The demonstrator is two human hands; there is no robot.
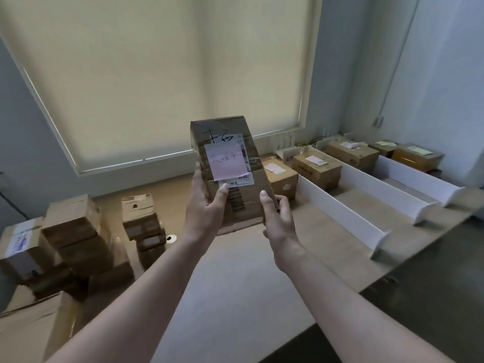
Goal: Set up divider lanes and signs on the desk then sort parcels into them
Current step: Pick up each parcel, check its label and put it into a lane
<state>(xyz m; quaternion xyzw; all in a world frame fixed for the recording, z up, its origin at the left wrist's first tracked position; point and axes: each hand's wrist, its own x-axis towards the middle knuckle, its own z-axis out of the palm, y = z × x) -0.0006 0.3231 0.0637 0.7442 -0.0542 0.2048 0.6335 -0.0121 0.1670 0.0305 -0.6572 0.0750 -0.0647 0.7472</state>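
Both my hands hold a brown cardboard parcel (230, 153) up over the middle of the desk (235, 271). It carries a pink note and a white shipping label with a barcode. My left hand (207, 208) grips its left side with the thumb on the label. My right hand (277, 218) grips its lower right corner. To the right, white divider boards (340, 218) (387, 192) (419, 179) form lanes on the desk. Parcels sit at the far ends of the lanes (280, 178) (317, 169) (353, 153) (416, 158).
Several unsorted cardboard boxes are stacked at the left of the desk (76, 231) (142, 221). A large box corner (31, 326) sits near the bottom left. A window blind (157, 74) fills the back wall. The desk's front edge runs diagonally at the lower right.
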